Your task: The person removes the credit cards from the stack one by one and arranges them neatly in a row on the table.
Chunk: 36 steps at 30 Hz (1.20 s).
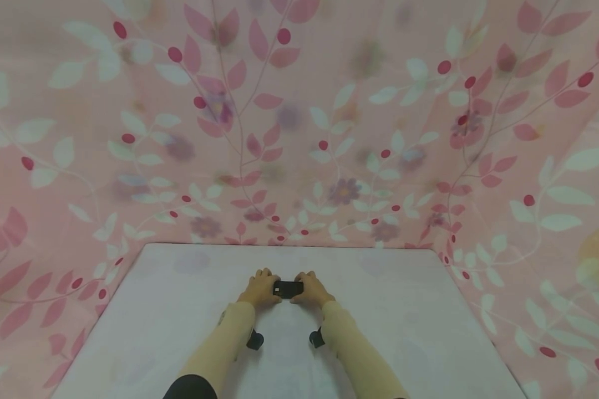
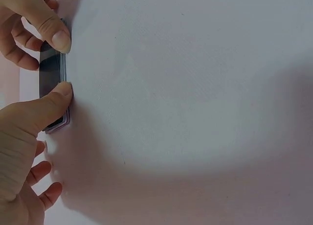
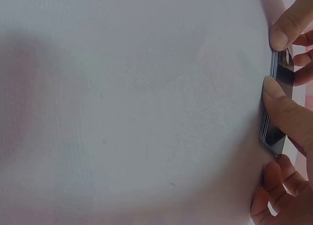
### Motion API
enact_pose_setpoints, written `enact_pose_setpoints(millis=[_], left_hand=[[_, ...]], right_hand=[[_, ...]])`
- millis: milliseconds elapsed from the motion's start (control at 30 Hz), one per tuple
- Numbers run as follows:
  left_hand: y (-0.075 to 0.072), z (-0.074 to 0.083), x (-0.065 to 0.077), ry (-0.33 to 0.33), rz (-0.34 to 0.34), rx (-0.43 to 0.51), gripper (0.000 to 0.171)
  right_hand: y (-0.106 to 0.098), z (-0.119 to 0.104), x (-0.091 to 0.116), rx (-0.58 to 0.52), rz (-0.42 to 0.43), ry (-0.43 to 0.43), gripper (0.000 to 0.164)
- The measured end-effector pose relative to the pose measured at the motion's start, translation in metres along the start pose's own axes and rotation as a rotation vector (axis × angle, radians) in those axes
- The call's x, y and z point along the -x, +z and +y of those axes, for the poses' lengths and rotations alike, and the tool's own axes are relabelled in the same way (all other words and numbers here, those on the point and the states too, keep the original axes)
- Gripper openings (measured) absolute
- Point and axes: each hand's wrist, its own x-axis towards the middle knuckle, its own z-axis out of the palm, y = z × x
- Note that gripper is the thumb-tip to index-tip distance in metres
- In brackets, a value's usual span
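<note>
Cards: a dark-backed stack of cards (image 1: pixel 288 288) sits low on the white table (image 1: pixel 419 332), roughly centre and a bit toward the near side, held between both hands. Biggest thing in frame is the pink leaf-print cloth (image 1: pixel 299 122) hanging as a backdrop behind and down both sides of the table. Table surface is a plain pale sheet, nothing else on it that I can make out. Both forearms come in from the near edge, each with a small black camera mount under the wrist. Left hand (image 1: pixel 261 289) grips the left end of the stack, right hand (image 1: pixel 311 289) the right end; fingers of both are curled round it. Left wrist view shows the stack (image 2: pixel 53 83) edge-on, thin layered edges visible, with a thumb (image 2: pixel 46 110) pressed on the side and the other hand's thumb (image 2: pixel 49 27) on the far part. Right wrist view shows the same: stack (image 3: pixel 276 105) edge-on, thumb (image 3: pixel 288 110) along it. Edges look nearly flush, slight stagger at one end. My read: the step in hand is squaring up the stack, both hands pinching it into line. Next move calls for one hand to take the full weight with a firm pinch on the ends before the other lets go, else the thin cards could slide and fan out.
</note>
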Motion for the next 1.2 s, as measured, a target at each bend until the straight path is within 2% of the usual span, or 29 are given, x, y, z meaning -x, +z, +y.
enact_pose_setpoints(millis=[233,367,567,800,1200], left_hand=[[-0.003,0.004,0.003,-0.012,-0.011,0.001,0.053],[-0.003,0.005,0.005,-0.013,0.008,-0.003,0.053],[-0.001,0.005,0.011,0.014,0.055,0.019,0.053],[0.001,0.003,0.015,0.035,0.092,0.026,0.055],[0.006,0.0,0.017,0.049,0.122,0.046,0.054]], right_hand=[[-0.003,-0.005,0.005,-0.014,-0.021,0.025,0.053],[-0.002,-0.007,0.008,0.042,-0.032,0.035,0.052],[0.002,-0.004,0.011,0.164,-0.025,-0.059,0.052],[0.006,-0.002,0.016,0.254,0.035,-0.176,0.052],[0.011,-0.001,0.018,0.378,0.064,-0.212,0.057]])
